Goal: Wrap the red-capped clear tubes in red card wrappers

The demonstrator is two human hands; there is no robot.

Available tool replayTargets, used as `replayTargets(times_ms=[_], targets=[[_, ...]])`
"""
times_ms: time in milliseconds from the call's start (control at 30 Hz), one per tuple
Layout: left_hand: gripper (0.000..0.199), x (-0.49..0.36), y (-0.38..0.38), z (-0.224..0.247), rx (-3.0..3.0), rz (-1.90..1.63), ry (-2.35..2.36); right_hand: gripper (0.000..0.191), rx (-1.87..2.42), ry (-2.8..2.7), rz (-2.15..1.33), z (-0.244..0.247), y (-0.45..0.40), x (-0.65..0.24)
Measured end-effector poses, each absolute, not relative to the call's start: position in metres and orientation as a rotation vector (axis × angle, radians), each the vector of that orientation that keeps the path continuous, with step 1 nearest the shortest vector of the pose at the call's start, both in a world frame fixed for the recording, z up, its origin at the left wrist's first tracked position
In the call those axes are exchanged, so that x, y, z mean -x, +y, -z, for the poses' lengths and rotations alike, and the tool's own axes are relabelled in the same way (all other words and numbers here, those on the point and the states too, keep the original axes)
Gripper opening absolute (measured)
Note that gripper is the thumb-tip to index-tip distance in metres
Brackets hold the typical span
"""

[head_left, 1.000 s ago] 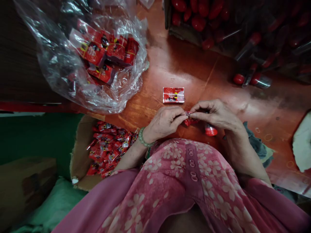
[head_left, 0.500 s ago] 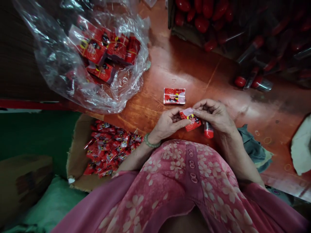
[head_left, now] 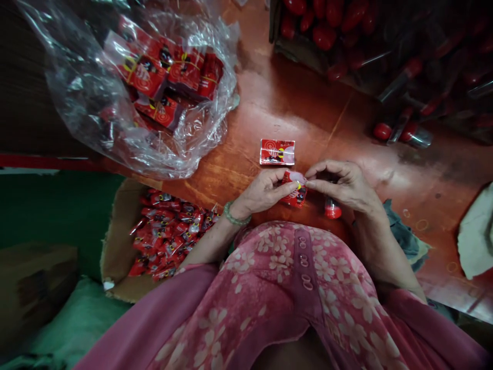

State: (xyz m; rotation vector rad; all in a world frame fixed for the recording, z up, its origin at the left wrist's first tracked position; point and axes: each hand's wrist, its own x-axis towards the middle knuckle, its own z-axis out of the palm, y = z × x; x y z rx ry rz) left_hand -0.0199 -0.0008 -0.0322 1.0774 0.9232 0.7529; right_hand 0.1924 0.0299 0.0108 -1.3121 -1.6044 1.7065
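Note:
My left hand (head_left: 264, 191) grips a small red packet (head_left: 295, 194) by its left side, thumb on top. The fingertips of my right hand (head_left: 342, 184) pinch the packet's upper right corner. Under my right hand, on the table, lies a clear tube with a red cap (head_left: 332, 209), partly covered by the hand. A stack of red packets (head_left: 277, 152) rests on the table just above my left fingers. At the upper left, an open clear plastic bag (head_left: 154, 159) holds several banded bundles of red packets (head_left: 146, 74).
A cardboard box (head_left: 115, 246) of filled red packets (head_left: 165, 231) stands below the table's left edge. Red-capped tubes (head_left: 416, 134) and a dark pile of them fill the upper right. A grey-green cloth (head_left: 404, 236) lies right of my forearm, near a pale object (head_left: 477, 236).
The packet has moved slightly left with my left hand and turned more upright. My right hand has shifted a little and its fingertips are now at the packet's corner.

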Motion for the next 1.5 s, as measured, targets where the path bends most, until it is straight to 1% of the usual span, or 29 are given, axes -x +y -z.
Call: replayTargets(times_ms=[233, 467, 633, 867, 1067, 1167, 1333, 1500], targets=[[0.034, 0.022, 0.007, 0.029, -1.161, -0.666, 0.834, 0.025, 1.153, -1.697, -1.902, -0.015, 0.039, -0.193], [0.042, 0.026, 0.014, 0.029, -1.224, -0.602, 0.771, 0.023, 1.09, -1.865, -1.982, -0.01, 0.05, -0.2], [0.044, 0.027, 0.02, 0.029, -1.169, -0.507, 0.77, 0.024, 0.989, -1.921, -1.937, -0.008, 0.053, -0.203], [0.034, 0.027, 0.024, 0.028, -1.12, -0.366, 0.791, 0.025, 0.916, -1.99, -1.882, -0.012, 0.05, -0.205], [0.032, 0.028, 0.031, 0.024, -1.027, -0.324, 0.712, 0.017, 0.841, -2.164, -1.834, -0.02, 0.051, -0.203], [0.033, 0.03, 0.033, 0.025, -0.982, -0.306, 0.683, 0.017, 0.825, -2.115, -1.81, -0.019, 0.05, -0.203], [0.033, 0.03, 0.033, 0.028, -0.953, -0.297, 0.676, 0.016, 0.795, -1.998, -1.872, -0.016, 0.05, -0.206], [0.033, 0.027, 0.032, 0.026, -0.984, -0.32, 0.673, 0.018, 0.88, -1.97, -1.899, -0.015, 0.049, -0.204]])
